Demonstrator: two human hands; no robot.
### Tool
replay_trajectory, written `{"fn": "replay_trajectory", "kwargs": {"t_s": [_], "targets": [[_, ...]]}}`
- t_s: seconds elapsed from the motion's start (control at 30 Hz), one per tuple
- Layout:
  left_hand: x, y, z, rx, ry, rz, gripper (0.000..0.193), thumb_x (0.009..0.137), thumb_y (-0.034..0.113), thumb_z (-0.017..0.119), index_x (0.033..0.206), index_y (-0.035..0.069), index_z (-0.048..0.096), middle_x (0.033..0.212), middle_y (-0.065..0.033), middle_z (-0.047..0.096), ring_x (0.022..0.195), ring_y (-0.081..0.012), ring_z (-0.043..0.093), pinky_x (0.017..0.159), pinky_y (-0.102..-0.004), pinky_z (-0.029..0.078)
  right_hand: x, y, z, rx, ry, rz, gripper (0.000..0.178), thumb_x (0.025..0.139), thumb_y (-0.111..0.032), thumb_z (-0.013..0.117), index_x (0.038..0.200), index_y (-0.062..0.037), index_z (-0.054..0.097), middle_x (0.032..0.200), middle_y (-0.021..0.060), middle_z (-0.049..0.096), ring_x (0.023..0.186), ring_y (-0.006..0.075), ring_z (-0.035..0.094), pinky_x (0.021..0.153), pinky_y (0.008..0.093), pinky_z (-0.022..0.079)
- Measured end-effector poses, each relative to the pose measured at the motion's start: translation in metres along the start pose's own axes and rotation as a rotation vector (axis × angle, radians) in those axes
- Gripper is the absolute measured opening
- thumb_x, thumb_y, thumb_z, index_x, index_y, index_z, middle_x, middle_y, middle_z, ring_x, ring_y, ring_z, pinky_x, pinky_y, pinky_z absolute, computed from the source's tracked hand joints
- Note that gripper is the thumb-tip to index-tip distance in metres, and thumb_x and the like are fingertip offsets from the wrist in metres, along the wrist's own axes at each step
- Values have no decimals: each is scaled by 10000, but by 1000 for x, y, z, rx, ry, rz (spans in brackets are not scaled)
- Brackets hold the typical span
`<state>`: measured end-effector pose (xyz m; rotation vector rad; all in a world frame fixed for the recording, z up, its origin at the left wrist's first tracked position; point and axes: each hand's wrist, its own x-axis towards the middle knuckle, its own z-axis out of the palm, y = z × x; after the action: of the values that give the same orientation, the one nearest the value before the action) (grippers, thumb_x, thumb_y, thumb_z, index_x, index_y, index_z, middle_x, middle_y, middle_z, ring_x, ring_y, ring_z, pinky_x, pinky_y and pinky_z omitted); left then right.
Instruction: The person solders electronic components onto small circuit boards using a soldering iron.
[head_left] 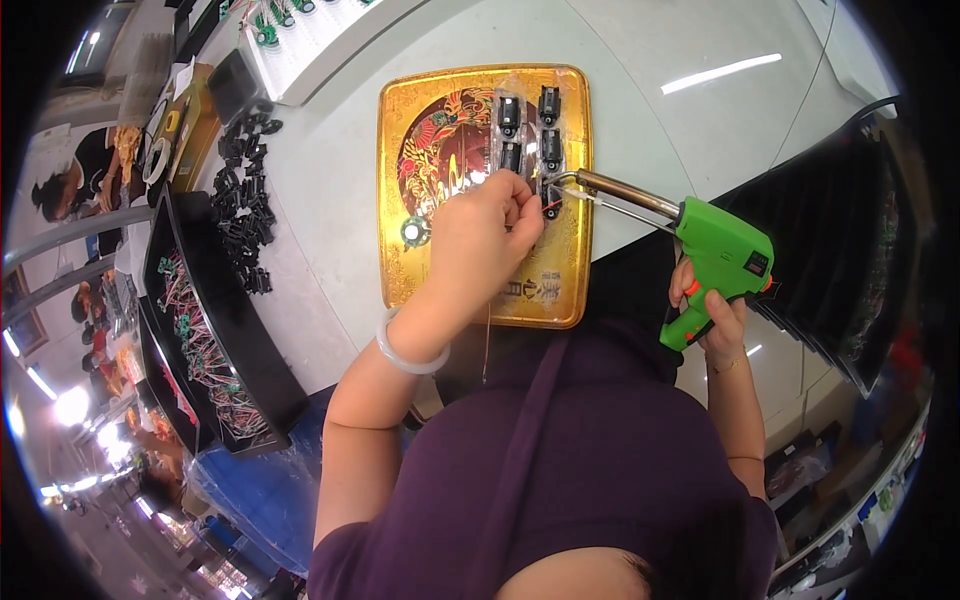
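Observation:
My left hand (482,232) is closed in a pinch over a golden tin lid (405,275), its fingertips beside a short red wire (553,204). A thin wire (487,345) hangs below this hand over the lid's near edge. My right hand (717,318) is wrapped round the handle of a green soldering gun (722,248). The gun's metal tip reaches left to the fingertips of my left hand, above the black parts. Several small black plastic housings (549,104) stand in two rows on the lid. A small round green board (414,231) lies left of my left wrist.
Loose black parts (245,190) are heaped on the white table at the left. Beside them, a black bin (270,375) holds several green boards with wires. A white tray (330,45) with boards stands at the back. Black stacked trays (850,250) are at the right. People sit farther left.

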<state>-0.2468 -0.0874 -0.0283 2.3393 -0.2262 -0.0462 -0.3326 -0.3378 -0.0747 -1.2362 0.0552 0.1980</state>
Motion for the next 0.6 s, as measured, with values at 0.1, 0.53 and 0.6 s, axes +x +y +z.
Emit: {"fn": "replay_trajectory", "kwargs": {"t_s": [0.1,0.53,0.6], "targets": [[0,1,0,10,-4,-5,95,725,94,617,699,35,548,516,-67,540,450,-209,546,444,-301,425,0,1,0,10,6,5,391,793,-374,525,857,9,485,746,106,476,670,157,448,579,247,362],[0,0,0,-5,-3,-25,92,726,97,617,698,37,552,512,-62,534,446,-206,538,438,-302,418,-1,-5,-6,-15,-99,-25,478,769,-374,567,1005,40,534,923,160,555,774,200,526,677,298,442],[0,0,0,-2,-8,-25,92,725,100,617,697,39,553,511,-59,532,446,-204,537,438,-301,418,-1,-5,-6,-19,-93,-30,473,770,-374,566,998,39,536,918,157,554,775,199,526,678,297,441]]}}
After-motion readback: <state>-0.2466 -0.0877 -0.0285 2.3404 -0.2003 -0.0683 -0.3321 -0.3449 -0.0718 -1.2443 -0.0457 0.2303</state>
